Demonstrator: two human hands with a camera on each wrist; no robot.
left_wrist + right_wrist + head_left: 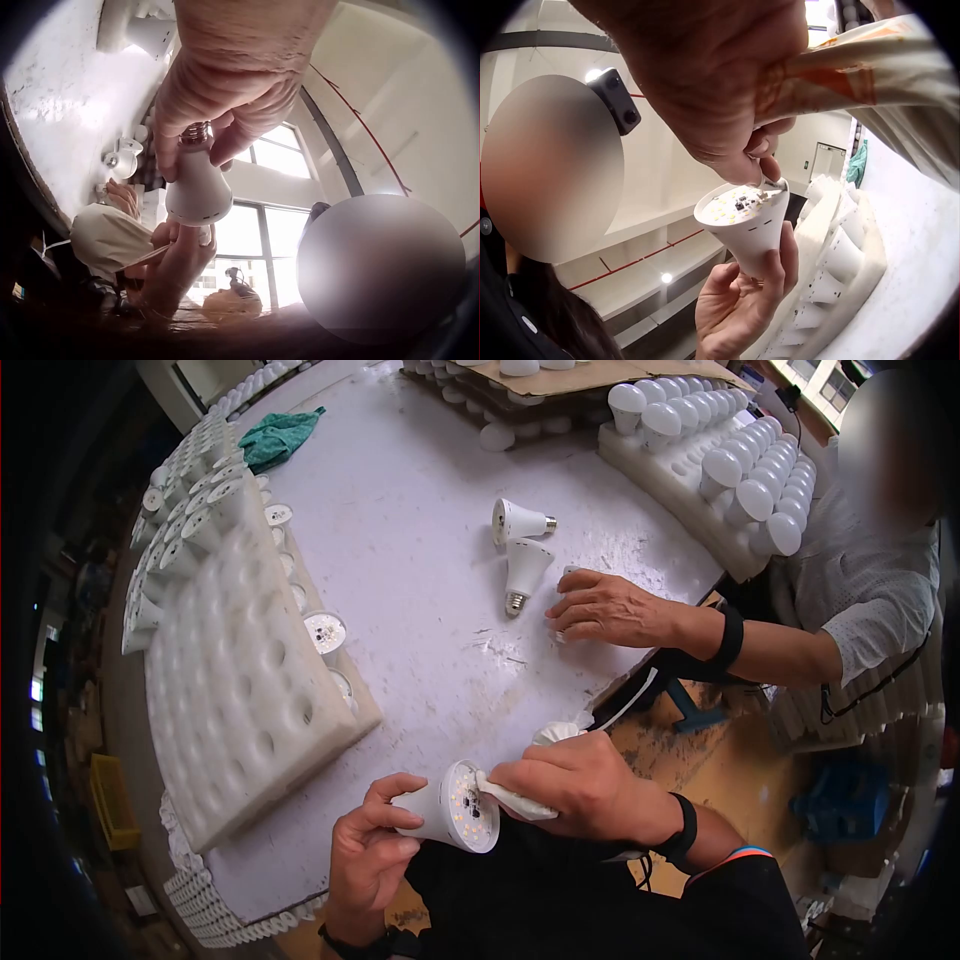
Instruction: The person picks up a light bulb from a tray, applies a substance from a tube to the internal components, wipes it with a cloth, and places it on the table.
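Note:
My left hand [368, 852] grips a white LED bulb body [428, 818] by its narrow screw-base end, its open face turned toward my right hand. On that face the round circuit board [739, 204] with yellow LED chips shows, no dome over it. My right hand [590, 785] holds a soft whitish plastic bag [900, 86] with orange print, bunched in the fist. The bag's narrow end lies at the rim of the bulb body. In the left wrist view, the metal screw base [195, 133] sits between my left fingers, and the bag [109, 236] bulges out behind.
Two bulb bodies [527, 567] lie mid-table near another person's hand [612, 610]. A foam tray [240, 680] with bulb bodies along its edges stands left. Domed bulbs [752, 500] fill a foam block [665, 485] at right. A green cloth [280, 438] lies far left.

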